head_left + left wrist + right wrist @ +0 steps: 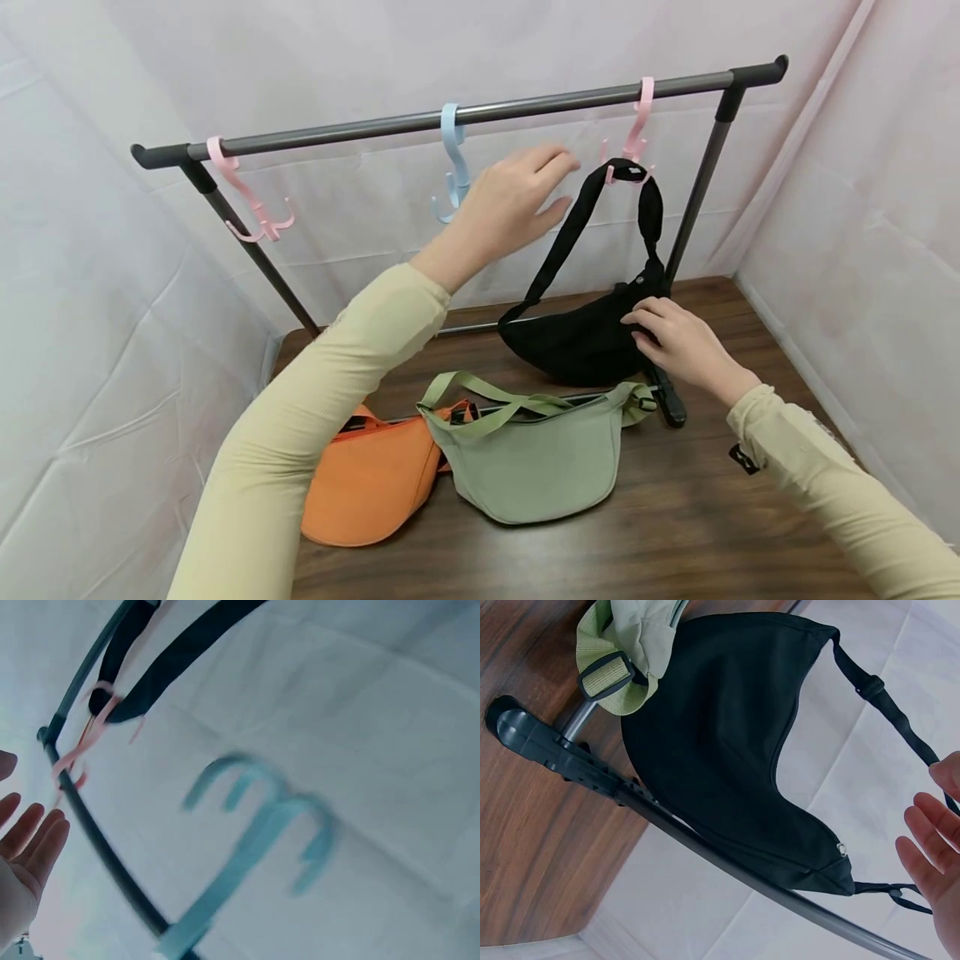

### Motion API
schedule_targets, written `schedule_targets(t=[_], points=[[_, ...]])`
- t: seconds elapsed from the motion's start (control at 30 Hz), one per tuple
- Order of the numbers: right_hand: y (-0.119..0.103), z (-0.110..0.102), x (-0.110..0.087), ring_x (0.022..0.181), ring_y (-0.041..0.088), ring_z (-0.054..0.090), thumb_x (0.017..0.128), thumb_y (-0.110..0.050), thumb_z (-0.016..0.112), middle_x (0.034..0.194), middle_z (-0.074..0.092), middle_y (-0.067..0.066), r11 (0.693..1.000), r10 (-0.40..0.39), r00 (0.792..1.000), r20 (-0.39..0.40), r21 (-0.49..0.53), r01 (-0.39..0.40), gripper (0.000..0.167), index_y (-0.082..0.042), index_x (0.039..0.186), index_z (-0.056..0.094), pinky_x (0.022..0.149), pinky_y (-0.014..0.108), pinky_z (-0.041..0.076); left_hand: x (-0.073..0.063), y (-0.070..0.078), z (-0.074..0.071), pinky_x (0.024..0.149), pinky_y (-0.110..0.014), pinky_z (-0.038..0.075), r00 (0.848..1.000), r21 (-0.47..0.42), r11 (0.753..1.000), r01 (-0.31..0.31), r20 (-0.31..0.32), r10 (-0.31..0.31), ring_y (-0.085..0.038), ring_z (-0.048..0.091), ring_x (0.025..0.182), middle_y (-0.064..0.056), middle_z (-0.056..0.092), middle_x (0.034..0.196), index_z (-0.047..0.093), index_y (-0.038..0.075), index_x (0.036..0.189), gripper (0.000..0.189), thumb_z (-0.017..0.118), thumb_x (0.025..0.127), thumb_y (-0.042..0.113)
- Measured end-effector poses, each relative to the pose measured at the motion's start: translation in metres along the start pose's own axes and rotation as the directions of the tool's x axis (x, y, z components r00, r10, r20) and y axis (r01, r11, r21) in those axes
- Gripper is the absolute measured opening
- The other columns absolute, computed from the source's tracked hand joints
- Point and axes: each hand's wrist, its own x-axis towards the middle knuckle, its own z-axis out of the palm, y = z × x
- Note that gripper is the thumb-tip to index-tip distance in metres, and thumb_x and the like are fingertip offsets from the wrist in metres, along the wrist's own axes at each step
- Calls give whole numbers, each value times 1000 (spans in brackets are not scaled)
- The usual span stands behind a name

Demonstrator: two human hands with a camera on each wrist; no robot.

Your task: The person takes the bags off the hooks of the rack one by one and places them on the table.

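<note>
A black sling bag hangs by its strap from the right pink hook on the rail. My left hand is raised just left of that strap, fingers loosely bent and holding nothing; the left wrist view shows a gap between its fingertips and the pink hook. In front of the bag's right end is my right hand, its fingers relaxed and overlapping the black fabric in the head view. From the right wrist, the fingers appear extended beside the strap, gripping nothing.
A light blue hook hangs mid-rail and another pink hook at the left end. The dark metal rack stands on a wooden table. An orange bag and a sage green bag lie at its front.
</note>
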Motion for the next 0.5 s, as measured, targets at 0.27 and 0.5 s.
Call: schedule_targets(t=[0.27, 0.5], points=[[-7, 7, -7, 88, 24, 54, 77, -2, 64, 99, 57, 10, 1000, 17, 1000, -2, 9, -17, 22, -4, 99, 63, 70, 38, 48, 58, 4, -11, 91, -24, 43, 999, 97, 995, 1, 34, -4, -21, 50, 110, -8, 55, 116, 56, 2, 115, 26, 49, 92, 12], [-11, 15, -6, 87, 21, 54, 77, -1, 65, 97, 57, 8, 1000, 9, 1000, -29, 25, -8, 21, -4, 98, 64, 68, 35, 47, 81, 2, -3, 87, -25, 45, 999, 106, 994, 1, 51, -6, -22, 49, 108, -8, 56, 114, 58, 2, 112, 26, 46, 90, 8]])
